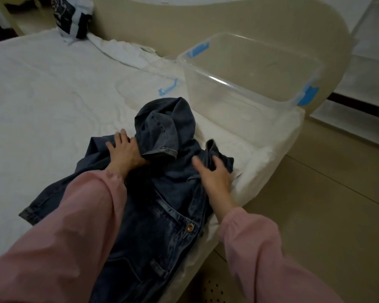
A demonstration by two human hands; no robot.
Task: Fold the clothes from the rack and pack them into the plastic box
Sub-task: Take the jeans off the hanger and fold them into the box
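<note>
Dark blue jeans point(162, 215) lie crumpled on the white bed point(42, 95), waist with a copper button toward me, one leg bunched up at the far end. My left hand point(124, 153) rests flat on the denim with fingers spread. My right hand point(214, 173) lies on the right side of the jeans, its thumb against a raised fold of cloth. A clear plastic box point(239, 84) with blue latches stands on the bed beyond the jeans, to the right; nothing shows inside it.
The box's clear lid point(149, 88) with a blue clip lies flat left of the box. White cloth point(118, 51) and a dark patterned bag point(72, 16) sit by the beige headboard. The bed edge drops to tiled floor on the right.
</note>
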